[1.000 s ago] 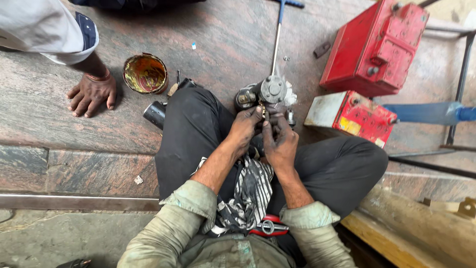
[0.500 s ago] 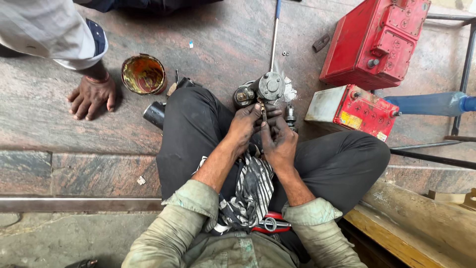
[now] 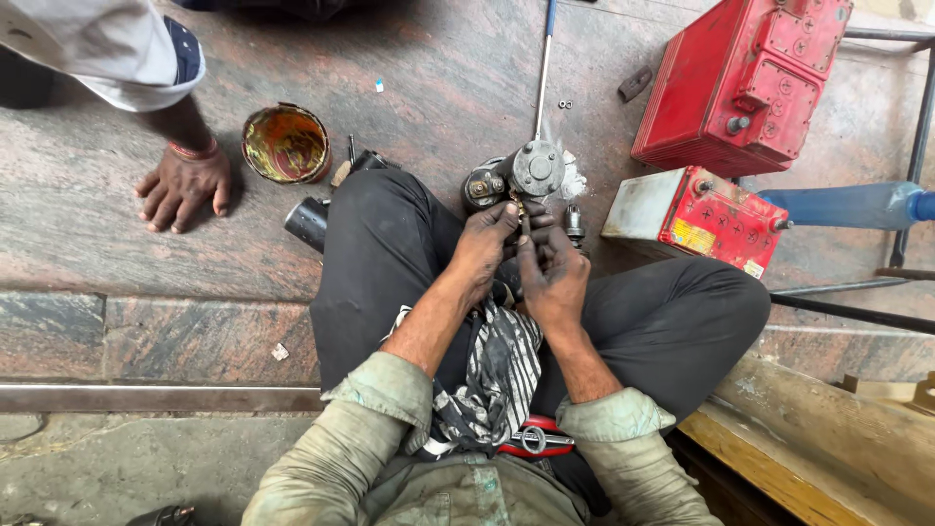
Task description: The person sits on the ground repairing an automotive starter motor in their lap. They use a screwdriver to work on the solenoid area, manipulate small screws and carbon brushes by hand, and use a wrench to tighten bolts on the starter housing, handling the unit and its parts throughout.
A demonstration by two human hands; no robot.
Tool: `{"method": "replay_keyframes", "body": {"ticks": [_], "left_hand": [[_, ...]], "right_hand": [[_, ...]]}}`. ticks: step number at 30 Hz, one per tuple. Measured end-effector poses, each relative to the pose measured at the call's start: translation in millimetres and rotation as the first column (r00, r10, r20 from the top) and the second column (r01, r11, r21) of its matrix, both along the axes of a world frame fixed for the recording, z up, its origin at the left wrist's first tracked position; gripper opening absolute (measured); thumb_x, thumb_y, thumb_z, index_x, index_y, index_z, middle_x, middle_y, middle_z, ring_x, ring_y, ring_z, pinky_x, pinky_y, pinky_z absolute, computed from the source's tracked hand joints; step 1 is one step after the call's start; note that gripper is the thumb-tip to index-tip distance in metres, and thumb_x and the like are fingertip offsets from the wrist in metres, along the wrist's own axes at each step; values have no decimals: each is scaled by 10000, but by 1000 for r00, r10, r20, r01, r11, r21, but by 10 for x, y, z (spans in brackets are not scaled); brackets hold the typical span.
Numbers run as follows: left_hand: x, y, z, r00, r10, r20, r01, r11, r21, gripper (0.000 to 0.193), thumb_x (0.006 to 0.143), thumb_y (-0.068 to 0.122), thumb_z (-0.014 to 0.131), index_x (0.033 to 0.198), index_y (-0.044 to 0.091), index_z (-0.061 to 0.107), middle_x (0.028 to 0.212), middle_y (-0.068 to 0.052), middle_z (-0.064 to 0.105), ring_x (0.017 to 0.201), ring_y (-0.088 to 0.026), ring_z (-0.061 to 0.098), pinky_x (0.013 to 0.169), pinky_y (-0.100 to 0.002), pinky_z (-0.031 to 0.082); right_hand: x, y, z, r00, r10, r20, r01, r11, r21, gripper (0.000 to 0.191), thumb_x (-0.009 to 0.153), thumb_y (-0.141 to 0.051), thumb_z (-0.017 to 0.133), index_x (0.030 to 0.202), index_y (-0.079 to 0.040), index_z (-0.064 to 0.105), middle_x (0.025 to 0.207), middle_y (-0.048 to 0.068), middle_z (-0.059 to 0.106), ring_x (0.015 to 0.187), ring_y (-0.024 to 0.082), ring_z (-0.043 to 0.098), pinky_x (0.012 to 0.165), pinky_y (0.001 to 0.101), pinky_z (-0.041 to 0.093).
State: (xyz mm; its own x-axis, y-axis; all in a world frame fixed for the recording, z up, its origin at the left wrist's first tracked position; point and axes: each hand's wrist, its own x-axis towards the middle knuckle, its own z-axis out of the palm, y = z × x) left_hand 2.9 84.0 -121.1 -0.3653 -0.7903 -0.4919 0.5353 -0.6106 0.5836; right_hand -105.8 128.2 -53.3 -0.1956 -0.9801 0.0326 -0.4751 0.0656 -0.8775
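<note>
I sit cross-legged on a stone floor. Both my greasy hands meet over my lap on a grey metal motor assembly (image 3: 526, 175) that stands between my knees. My left hand (image 3: 484, 248) grips its lower part from the left. My right hand (image 3: 553, 268) holds it from the right, fingers up against a small brass-coloured piece. The part under my fingers is hidden. A striped rag (image 3: 492, 375) lies in my lap.
Another person's hand (image 3: 183, 187) rests flat on the floor at the left beside a round tin of yellowish grease (image 3: 284, 144). Two red batteries (image 3: 745, 83) (image 3: 693, 219), a blue bottle (image 3: 847, 205), a long rod tool (image 3: 542, 78) and a black cylinder (image 3: 309, 222) lie around.
The view has shifted slightly. My hands stay on the motor assembly with small finger movements. The other person's hand has not moved.
</note>
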Motion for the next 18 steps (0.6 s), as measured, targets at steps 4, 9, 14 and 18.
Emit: {"method": "replay_keyframes", "body": {"ticks": [4,9,14,18], "left_hand": [[-12,-2,12,998,62,4,-62,997,39,336,1041,291,600,1172,4,717,1000,-58,719,894,-146,656,816,-310,565],[-27,-14,-65,996,87,-30,-86,996,23,315,1033,242,612,1180,-13,725,1002,-73,727,897,-159,661,834,-310,567],[-53,-22,-82,993,110,-32,-110,994,3,322,1021,228,615,1166,-37,727,1017,-84,749,899,-168,679,843,-307,572],[23,-8,-27,987,122,101,-117,992,-45,318,1017,220,649,1175,-44,728,1027,-66,734,902,-125,639,849,-277,537]], "right_hand": [[3,-19,26,996,-27,81,23,999,43,158,999,-89,672,885,10,625,631,18,651,500,38,542,438,250,393],[-24,3,-21,998,-56,-8,56,997,44,202,989,-111,698,855,18,619,644,37,683,534,63,595,476,268,445],[-14,44,-20,997,-49,-55,48,998,-28,169,992,-115,710,920,27,654,701,75,691,603,79,595,531,281,476],[74,35,30,994,-28,-102,22,998,-66,154,1001,-102,698,918,20,652,725,67,701,618,65,617,555,281,495]]}}
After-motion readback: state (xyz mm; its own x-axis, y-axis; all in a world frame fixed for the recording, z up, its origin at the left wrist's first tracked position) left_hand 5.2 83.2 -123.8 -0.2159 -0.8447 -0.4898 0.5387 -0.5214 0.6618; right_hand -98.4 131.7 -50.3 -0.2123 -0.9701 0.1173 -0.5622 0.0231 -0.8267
